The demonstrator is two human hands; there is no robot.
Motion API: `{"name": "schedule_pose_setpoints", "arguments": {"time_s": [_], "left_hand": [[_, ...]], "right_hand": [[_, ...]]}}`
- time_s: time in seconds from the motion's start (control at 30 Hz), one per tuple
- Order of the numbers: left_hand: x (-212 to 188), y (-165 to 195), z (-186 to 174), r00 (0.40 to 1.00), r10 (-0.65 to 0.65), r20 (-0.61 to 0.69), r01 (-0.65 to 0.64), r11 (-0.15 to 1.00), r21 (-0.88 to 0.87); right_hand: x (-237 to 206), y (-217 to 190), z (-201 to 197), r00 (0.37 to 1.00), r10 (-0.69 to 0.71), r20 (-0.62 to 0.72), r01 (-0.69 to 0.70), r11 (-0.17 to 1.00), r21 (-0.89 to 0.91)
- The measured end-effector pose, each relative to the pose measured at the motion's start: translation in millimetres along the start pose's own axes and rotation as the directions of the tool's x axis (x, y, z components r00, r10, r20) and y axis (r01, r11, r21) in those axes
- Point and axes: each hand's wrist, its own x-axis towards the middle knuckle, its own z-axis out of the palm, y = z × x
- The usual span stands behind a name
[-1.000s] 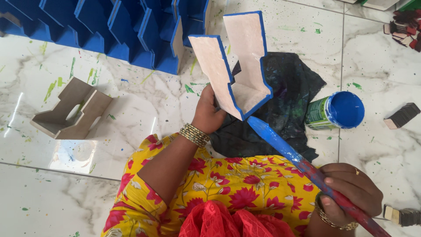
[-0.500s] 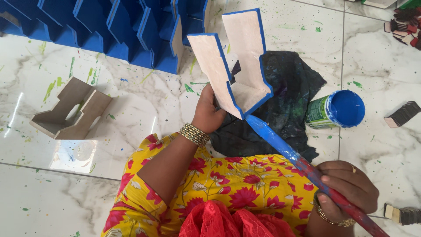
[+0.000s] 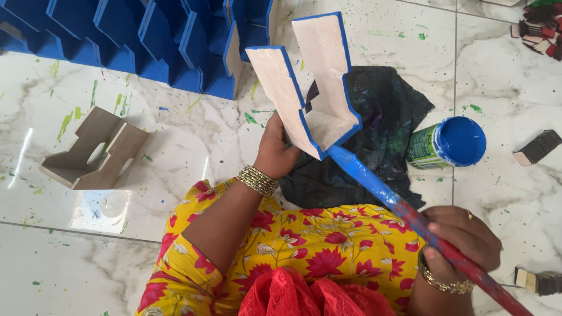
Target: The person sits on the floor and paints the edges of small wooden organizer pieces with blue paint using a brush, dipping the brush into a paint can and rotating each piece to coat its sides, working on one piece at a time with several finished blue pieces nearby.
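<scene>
— What's hard to see?
— The paintbrush (image 3: pixel 398 205) tip hides behind the wooden piece (image 3: pixel 310 99); its handle runs off-frame.
— The hands?
— Left hand (image 3: pixel 275 155) grips the pale, blue-edged piece above the floor; right hand (image 3: pixel 465 237) clasps the brush.

Blue painted wooden stands (image 3: pixel 146 44), unpainted stand (image 3: pixel 93 149), dark rag (image 3: pixel 386 117), marble floor (image 3: pixel 175 134)

Paint-flecked white marble floor (image 3: pixel 175 140) under blue-painted pieces (image 3: pixel 117 35), bare wooden piece (image 3: pixel 93 149), dark cloth (image 3: pixel 380 134), paint tin (image 3: pixel 448 142).
</scene>
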Motion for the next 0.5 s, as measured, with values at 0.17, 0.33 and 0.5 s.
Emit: {"name": "schedule_pose_setpoints", "arguments": {"time_s": [0.17,0.33,0.5], "left_hand": [[-1.1,2.0,0.6,1.000,0.011,0.004,-0.011,0.999,0.033],[-1.8,2.5,-0.4,0.997,0.071,-0.012,-0.069,0.991,0.115],[-0.3,1.1,0.7,1.000,-0.013,0.004,0.013,1.000,0.023]], "right_hand": [[-15.8,23.0,-11.4,0.997,0.078,-0.002,-0.078,0.995,-0.065],[-25.0,30.8,-28.8,0.997,0.064,-0.035,-0.071,0.970,-0.231],[-25.0,26.5,-30.2,1.000,-0.004,-0.012,0.001,0.979,-0.202]]}}
